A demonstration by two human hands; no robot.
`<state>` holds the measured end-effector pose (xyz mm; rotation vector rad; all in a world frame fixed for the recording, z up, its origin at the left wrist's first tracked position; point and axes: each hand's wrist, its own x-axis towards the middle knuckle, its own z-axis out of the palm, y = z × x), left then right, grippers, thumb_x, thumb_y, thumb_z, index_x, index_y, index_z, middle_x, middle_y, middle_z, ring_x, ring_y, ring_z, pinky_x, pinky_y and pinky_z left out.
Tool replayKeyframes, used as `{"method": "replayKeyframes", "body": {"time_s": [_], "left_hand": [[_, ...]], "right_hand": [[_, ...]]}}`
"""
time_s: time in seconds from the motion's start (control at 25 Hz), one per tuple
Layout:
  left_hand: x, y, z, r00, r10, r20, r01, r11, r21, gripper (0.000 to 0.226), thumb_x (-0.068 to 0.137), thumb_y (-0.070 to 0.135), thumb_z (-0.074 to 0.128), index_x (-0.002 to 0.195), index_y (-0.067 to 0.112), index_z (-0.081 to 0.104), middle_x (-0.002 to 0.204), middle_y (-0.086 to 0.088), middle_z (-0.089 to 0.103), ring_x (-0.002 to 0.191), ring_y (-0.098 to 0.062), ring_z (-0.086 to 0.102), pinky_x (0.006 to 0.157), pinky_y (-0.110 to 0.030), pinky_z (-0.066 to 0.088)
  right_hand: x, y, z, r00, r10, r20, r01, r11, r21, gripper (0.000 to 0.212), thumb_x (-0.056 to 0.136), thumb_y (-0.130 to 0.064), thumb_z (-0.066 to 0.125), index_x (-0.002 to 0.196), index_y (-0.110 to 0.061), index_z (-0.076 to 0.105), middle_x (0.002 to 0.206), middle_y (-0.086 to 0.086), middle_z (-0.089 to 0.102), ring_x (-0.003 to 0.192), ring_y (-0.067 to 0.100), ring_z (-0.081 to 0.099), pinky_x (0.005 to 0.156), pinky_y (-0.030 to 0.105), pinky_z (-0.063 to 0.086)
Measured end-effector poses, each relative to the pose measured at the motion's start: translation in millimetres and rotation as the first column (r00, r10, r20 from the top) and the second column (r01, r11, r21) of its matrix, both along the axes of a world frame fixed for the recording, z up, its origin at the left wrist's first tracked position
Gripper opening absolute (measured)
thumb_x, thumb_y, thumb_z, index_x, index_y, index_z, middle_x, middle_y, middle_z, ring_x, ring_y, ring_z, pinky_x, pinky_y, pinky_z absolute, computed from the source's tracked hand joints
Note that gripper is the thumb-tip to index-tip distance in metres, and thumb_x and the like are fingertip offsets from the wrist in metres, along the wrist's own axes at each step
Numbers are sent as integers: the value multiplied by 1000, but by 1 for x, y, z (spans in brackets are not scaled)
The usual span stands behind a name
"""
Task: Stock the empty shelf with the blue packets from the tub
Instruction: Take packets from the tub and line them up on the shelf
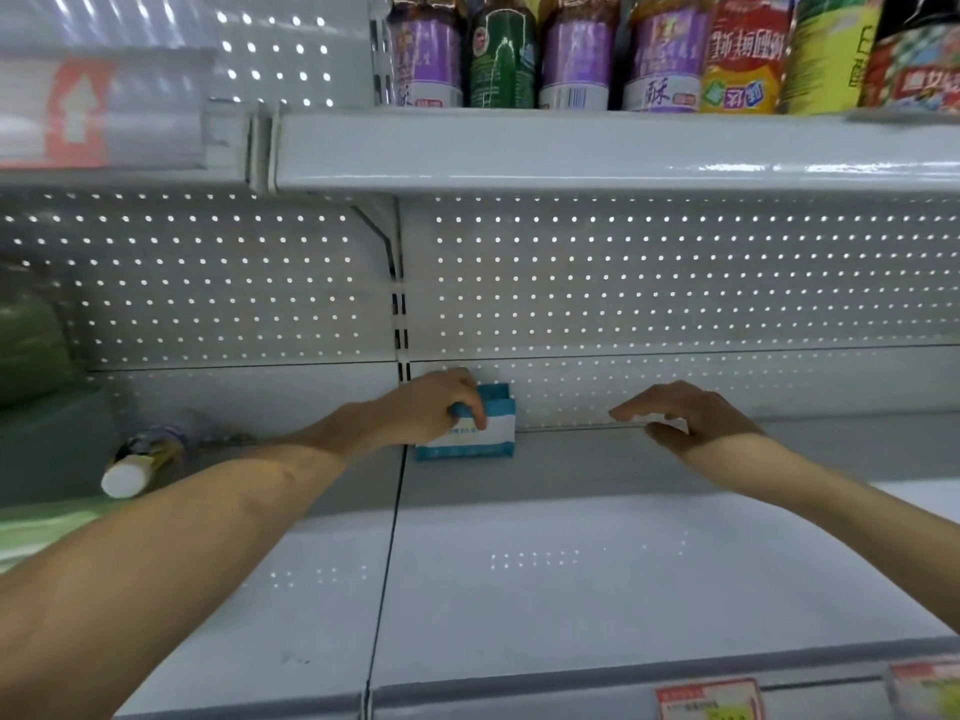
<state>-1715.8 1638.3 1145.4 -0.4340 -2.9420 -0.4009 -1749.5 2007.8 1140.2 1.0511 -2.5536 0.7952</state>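
The fingers point(470, 407) of the left hand point(426, 402) are curled over the top edge of a blue packet point(485, 433), which is stood upright at the back of the shelf point(623, 563), in its left corner. The fingers of the right hand point(691, 415) are held straight and apart above the shelf, with nothing in them. The packet is judged to be light and soft, easily dented; it is best taken by the folded top. Its white label is too blurred to be read. On a bottle point(660, 49) above, the character "酥" can be read. The tub is not seen.
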Motion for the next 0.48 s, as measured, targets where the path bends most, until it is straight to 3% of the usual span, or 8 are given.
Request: {"method": "replayKeyframes", "body": {"time_s": [0.28, 0.4, 0.48], "left_hand": [[2, 0, -3, 985, 67, -160, -84, 992, -97, 45, 91, -6, 57, 99, 33, 76, 117, 11, 46, 110, -13, 40, 100, -31, 44], [0, 25, 6, 987, 44, -154, -42, 999, 19, 46, 89, -6, 57, 96, 36, 74, 113, 10, 47, 110, -12, 43, 94, -29, 44], [-2, 63, 16, 991, -64, -121, 73, 995, 72, 43, 92, 0, 61, 98, 41, 73, 111, 13, 49, 107, -3, 44, 87, -24, 42]], "right_hand": [[21, 5, 8, 997, 75, 8, -75, 996, -51, 53, 96, 3, 58, 117, -44, 69, 116, -34, 62, 117, -6, 53, 97, 18, 45], [32, 27, 10, 997, 83, 0, -83, 997, 5, 52, 97, 1, 57, 125, -41, 68, 123, -29, 61, 122, -2, 52, 102, 12, 39], [39, 51, 8, 999, 49, -14, -47, 994, 96, 49, 98, -5, 57, 131, -41, 65, 129, -29, 58, 125, -4, 48, 103, 8, 34]]}}
